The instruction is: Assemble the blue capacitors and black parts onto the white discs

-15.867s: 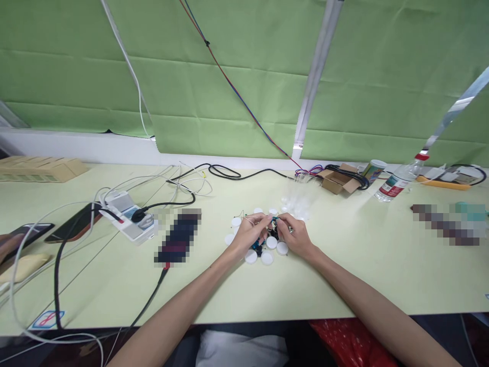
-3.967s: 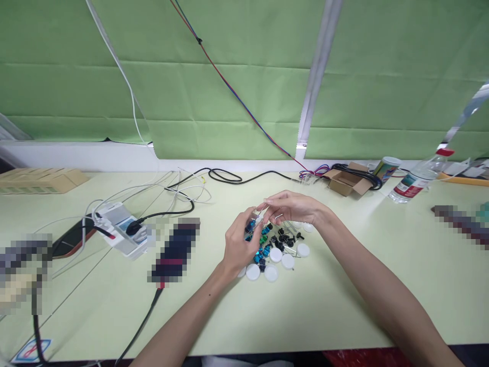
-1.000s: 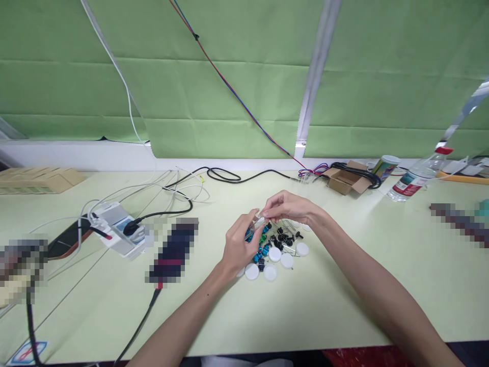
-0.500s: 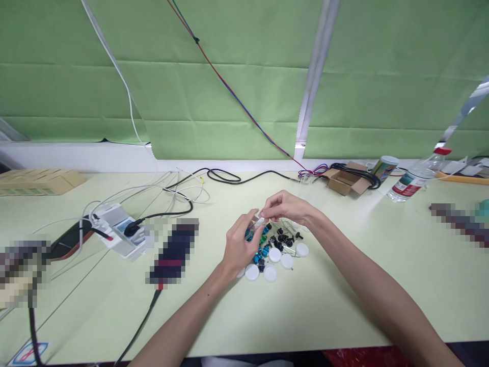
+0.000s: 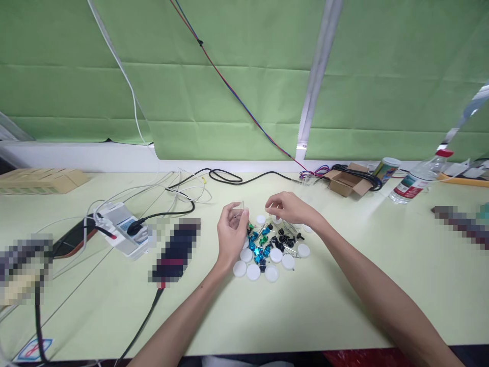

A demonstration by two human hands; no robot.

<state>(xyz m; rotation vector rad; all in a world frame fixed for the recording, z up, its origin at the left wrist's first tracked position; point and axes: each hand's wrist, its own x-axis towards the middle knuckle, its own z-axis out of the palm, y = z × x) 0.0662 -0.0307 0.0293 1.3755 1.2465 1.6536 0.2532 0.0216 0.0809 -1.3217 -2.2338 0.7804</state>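
A heap of small blue, green and black electronic parts [image 5: 269,240] lies on the pale green table [image 5: 344,285], ringed by several white round caps [image 5: 252,271]. My left hand [image 5: 230,235] is raised just left of the heap, its fingers curled round a thin wire part that I cannot name. My right hand [image 5: 287,208] hovers over the back of the heap, thumb and fingers pinched; what they pinch is too small to see.
A white power strip [image 5: 120,229] with cables lies to the left, beside a blurred dark device [image 5: 176,251]. A small cardboard box [image 5: 346,179], a can [image 5: 385,168] and a water bottle [image 5: 416,179] stand at the back right. Flat cardboard [image 5: 40,179] rests far left.
My hands have come apart: the left one drew back to the left with the thin wire part, the right one stayed over the heap. More white caps show where the left hand was.
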